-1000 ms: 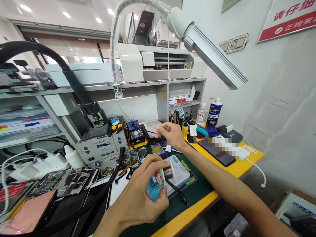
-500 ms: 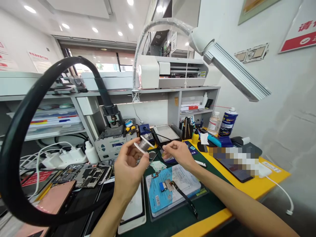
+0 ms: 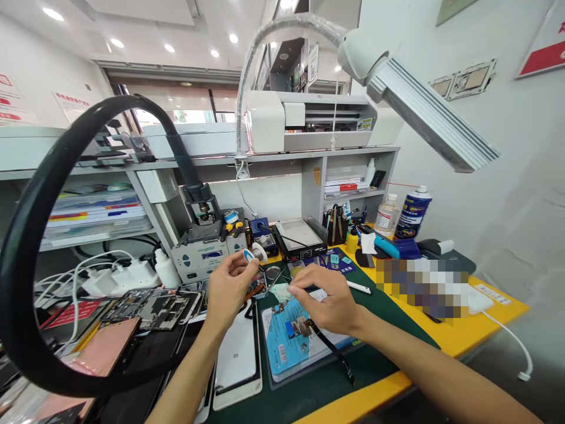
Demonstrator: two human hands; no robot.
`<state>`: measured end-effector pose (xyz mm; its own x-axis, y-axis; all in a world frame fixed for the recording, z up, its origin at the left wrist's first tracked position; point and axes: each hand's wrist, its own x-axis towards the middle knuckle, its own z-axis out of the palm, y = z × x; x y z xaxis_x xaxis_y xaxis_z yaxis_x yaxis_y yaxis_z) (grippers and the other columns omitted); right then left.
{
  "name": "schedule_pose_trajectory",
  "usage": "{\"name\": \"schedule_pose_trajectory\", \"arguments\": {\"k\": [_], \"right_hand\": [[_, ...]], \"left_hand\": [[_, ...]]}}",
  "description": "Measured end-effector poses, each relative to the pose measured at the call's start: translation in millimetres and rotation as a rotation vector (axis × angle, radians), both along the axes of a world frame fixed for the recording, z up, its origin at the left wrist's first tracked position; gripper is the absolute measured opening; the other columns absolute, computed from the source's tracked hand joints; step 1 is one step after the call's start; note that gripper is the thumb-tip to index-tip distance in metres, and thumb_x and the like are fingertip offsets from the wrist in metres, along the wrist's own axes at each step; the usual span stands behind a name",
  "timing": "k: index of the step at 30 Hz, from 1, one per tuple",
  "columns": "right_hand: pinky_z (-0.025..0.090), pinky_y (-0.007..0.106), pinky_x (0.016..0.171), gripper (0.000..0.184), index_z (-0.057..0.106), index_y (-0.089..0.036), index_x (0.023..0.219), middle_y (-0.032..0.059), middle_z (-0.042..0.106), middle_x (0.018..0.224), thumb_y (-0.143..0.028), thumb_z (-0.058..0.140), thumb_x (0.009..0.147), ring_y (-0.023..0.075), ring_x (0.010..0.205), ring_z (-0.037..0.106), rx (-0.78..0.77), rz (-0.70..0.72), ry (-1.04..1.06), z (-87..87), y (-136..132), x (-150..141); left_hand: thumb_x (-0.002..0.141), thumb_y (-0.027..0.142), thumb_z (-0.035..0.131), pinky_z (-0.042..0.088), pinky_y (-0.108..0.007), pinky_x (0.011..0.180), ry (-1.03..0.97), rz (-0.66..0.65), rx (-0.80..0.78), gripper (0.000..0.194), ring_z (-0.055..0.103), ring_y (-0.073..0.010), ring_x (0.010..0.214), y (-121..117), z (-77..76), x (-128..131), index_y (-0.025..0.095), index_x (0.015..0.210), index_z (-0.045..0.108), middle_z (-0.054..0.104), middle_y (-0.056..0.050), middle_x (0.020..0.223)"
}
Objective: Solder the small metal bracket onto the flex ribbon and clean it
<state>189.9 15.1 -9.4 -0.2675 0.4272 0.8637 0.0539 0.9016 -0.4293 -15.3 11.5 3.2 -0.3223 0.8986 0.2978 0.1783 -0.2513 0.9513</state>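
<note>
My left hand [image 3: 232,288] is closed around the rim of a small white spool of solder wire [image 3: 259,253], with a blue-and-white label on its near end. My right hand [image 3: 326,297] hangs over the upper part of a blue-and-white box [image 3: 282,350], thumb and forefinger pinched together. Whatever lies between those fingertips is too thin to make out. On the box rest a small circuit piece with a blue connector [image 3: 291,330] and a black flex cable [image 3: 333,347]. Part of the box is hidden by my right hand.
A white phone back [image 3: 238,347] lies left of the box on a green mat [image 3: 282,400]. Behind stand a grey soldering station [image 3: 198,259], a pen holder [image 3: 336,227] and a blue spray can [image 3: 412,215]. A thick black hose [image 3: 53,171] arches at left; a lamp [image 3: 436,115] overhangs the right.
My left hand has turned the spool so its labelled end shows. My right hand has moved lower and closer to the box, still pinched. The view has shifted slightly.
</note>
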Motion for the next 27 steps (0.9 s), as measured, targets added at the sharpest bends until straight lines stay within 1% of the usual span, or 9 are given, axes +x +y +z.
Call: {"name": "schedule_pose_trajectory", "arguments": {"k": [6,7,9,12,14,17,19,23,27], "right_hand": [[0.061,0.032,0.067,0.015,0.072,-0.019,0.088,0.0116,0.077,0.078,-0.006,0.072,0.081,0.0213,0.074,0.073,0.266,-0.032,-0.011,11.4,-5,6],[0.062,0.031,0.067,0.015,0.072,-0.019,0.090,0.0115,0.077,0.079,-0.006,0.072,0.081,0.0211,0.074,0.073,0.296,-0.047,-0.009,14.8,-5,9],[0.062,0.032,0.067,0.014,0.073,-0.021,0.091,0.0100,0.077,0.081,-0.008,0.072,0.083,0.0208,0.074,0.073,0.283,-0.085,0.008,21.3,-5,15],[0.061,0.036,0.071,0.011,0.075,-0.024,0.089,0.0070,0.077,0.083,-0.013,0.073,0.086,0.0219,0.078,0.073,0.158,-0.135,0.077,27.2,0,23],[0.060,0.037,0.073,0.008,0.076,-0.025,0.086,0.0059,0.076,0.084,-0.017,0.073,0.086,0.0225,0.080,0.071,0.018,-0.130,0.127,28.0,4,27],[0.058,0.034,0.069,0.004,0.076,-0.024,0.082,0.0044,0.073,0.083,-0.024,0.075,0.086,0.0201,0.076,0.069,-0.266,-0.056,0.212,26.5,11,28],[0.057,0.031,0.066,0.008,0.076,-0.022,0.080,0.0038,0.072,0.082,-0.028,0.077,0.084,0.0184,0.072,0.068,-0.413,-0.002,0.241,24.7,15,27],[0.059,0.030,0.060,0.020,0.074,-0.019,0.076,0.0028,0.073,0.070,-0.038,0.079,0.081,0.0174,0.061,0.068,-0.579,0.078,0.215,19.5,20,22],[0.060,0.031,0.056,0.030,0.070,-0.017,0.078,0.0037,0.073,0.068,-0.046,0.076,0.082,0.0175,0.057,0.069,-0.744,0.161,0.178,12.7,22,16]], "left_hand": [[0.076,0.037,0.076,0.052,-0.030,0.069,0.144,-0.226,-0.079,0.049,0.066,-0.0197,0.075,-4,1.3,-2,0.012,0.116,0.065,0.071,-0.005,0.088],[0.077,0.035,0.076,0.052,-0.030,0.070,0.170,-0.281,-0.091,0.048,0.066,-0.0199,0.076,-6,1.4,-2,0.013,0.118,0.065,0.071,-0.005,0.088],[0.077,0.032,0.076,0.052,-0.031,0.071,0.216,-0.403,-0.116,0.046,0.065,-0.0205,0.078,-9,1.4,-1,0.014,0.119,0.066,0.071,-0.006,0.089],[0.079,0.027,0.074,0.051,-0.032,0.074,0.266,-0.549,-0.133,0.046,0.063,-0.0203,0.079,-14,2.5,2,0.017,0.122,0.066,0.070,-0.005,0.088],[0.081,0.024,0.072,0.051,-0.032,0.076,0.300,-0.622,-0.128,0.047,0.061,-0.0195,0.079,-19,4.6,5,0.018,0.126,0.064,0.067,-0.003,0.086],[0.083,0.019,0.068,0.051,-0.033,0.082,0.309,-0.729,-0.095,0.047,0.061,-0.0197,0.085,-29,10.0,10,0.021,0.130,0.062,0.065,-0.005,0.093],[0.084,0.015,0.067,0.051,-0.036,0.089,0.262,-0.775,-0.049,0.047,0.062,-0.0209,0.092,-35,13.6,13,0.022,0.130,0.062,0.065,-0.006,0.101],[0.086,0.014,0.068,0.050,-0.038,0.096,0.129,-0.790,0.041,0.044,0.062,-0.0215,0.098,-42,17.0,17,0.023,0.129,0.062,0.064,-0.009,0.116],[0.085,0.020,0.074,0.054,-0.033,0.088,-0.034,-0.712,0.061,0.041,0.065,-0.0216,0.098,-41,15.9,17,0.021,0.125,0.064,0.069,-0.009,0.112]]}}
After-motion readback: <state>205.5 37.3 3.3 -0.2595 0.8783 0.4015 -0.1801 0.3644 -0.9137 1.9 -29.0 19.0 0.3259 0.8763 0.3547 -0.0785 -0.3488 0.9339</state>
